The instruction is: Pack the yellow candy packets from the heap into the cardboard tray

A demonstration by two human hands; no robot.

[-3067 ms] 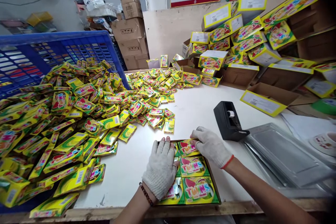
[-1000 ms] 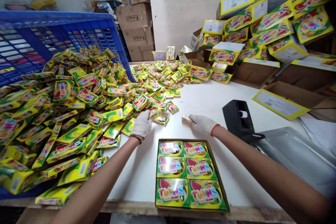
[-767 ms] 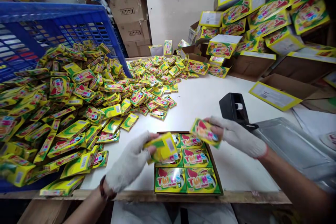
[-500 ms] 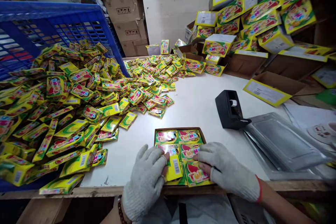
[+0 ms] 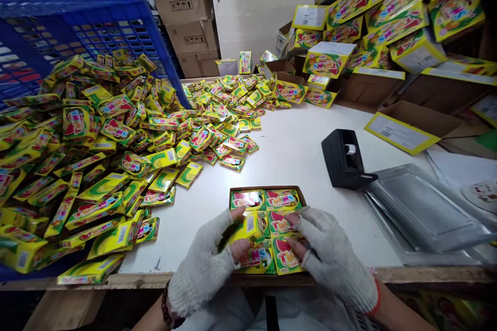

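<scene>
An open carton at the table's front edge holds rows of small yellow-green packs lying face up. My left hand, in a white glove with bare fingertips, grips a yellow pack between thumb and fingers, tilted over the carton's left column. On the right column rests my right hand, gloved the same way. Its thumb and fingertips touch the packs there, with the fingers a little apart.
A large heap of packs spills from a blue crate on the left. To the right stand a black tape dispenser and clear plastic trays. Display cartons are piled at the back right of the white table.
My left hand has shifted slightly left and lifted and tilted the barcoded pack, uncovering the pack beneath at the front left. My right hand has moved only slightly. The camera view has shifted a little.
</scene>
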